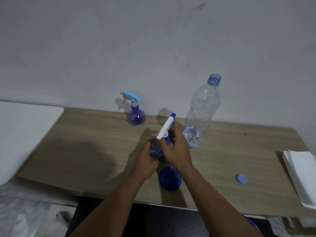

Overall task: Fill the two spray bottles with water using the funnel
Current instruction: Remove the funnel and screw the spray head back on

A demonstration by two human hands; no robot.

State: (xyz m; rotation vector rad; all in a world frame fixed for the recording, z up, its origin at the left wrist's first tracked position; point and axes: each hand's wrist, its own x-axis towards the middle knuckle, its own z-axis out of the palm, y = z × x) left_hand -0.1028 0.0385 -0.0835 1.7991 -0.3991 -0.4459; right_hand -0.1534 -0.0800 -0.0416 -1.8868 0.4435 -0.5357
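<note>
At the table's middle, my left hand [148, 161] grips the round blue body of a spray bottle [157, 151]. My right hand [176, 149] curls round its neck, just under the white trigger head [166, 126] with a blue nozzle. A second spray bottle [136, 115], blue with a light-blue and pink trigger head, stands upright at the back by the wall. The blue funnel [170, 179] lies on the table just in front of my hands. A tall clear water bottle [200, 113] stands uncapped to the right, with a little water at its bottom.
The wooden table [85, 151] runs along a grey wall. A light-blue bottle cap [241, 179] lies at the right front. A stack of white paper napkins [302, 175] sits at the right edge. A white surface [25, 130] adjoins the table on the left.
</note>
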